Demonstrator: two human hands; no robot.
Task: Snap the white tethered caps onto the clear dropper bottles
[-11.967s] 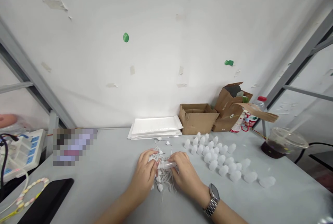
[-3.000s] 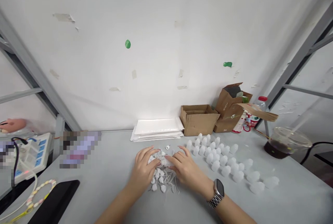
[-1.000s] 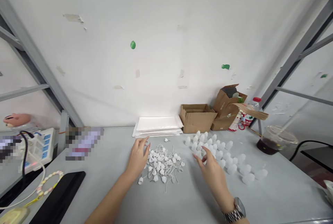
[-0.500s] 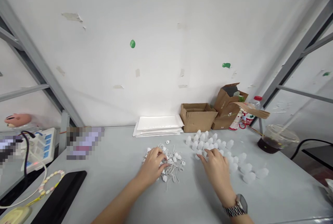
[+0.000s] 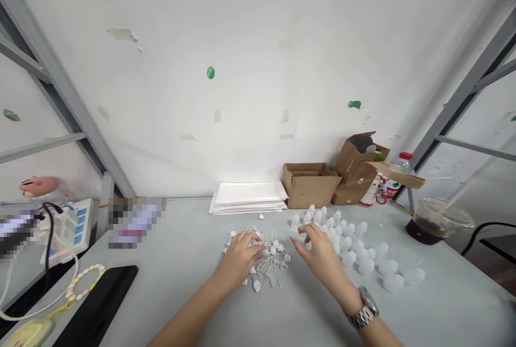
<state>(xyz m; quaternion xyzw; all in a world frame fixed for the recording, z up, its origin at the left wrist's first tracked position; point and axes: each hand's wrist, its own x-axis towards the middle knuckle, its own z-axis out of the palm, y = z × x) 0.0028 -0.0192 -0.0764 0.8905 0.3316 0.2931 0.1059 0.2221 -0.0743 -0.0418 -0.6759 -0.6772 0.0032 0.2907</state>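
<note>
My left hand [image 5: 242,257] rests at the left side of a loose pile of white strings and small white caps [image 5: 274,265]. Its thumb and fingers close together at a white corded cap, mostly hidden by the fingertips. To the right, my right hand [image 5: 317,253] is raised in front of several frosted, bulb-shaped plastic pieces [image 5: 366,266]. Its thumb and forefinger pinch a whitish translucent piece, which looks like one of these bulbs; the fingers partly cover it. One cap [image 5: 262,217] lies apart behind the pile.
White flat envelopes [image 5: 250,196] are stacked by the wall, beside an open cardboard box [image 5: 312,191] and a brown paper bag [image 5: 350,172]. A plastic cup of dark drink [image 5: 427,229] stands right. Left are a phone [image 5: 139,223], a black pad [image 5: 99,304] and a power strip [image 5: 78,226].
My right hand has moved left, away from the bulb pieces and toward the string pile. My left hand stays at the pile, its fingers a little lower. The view has shifted slightly.
</note>
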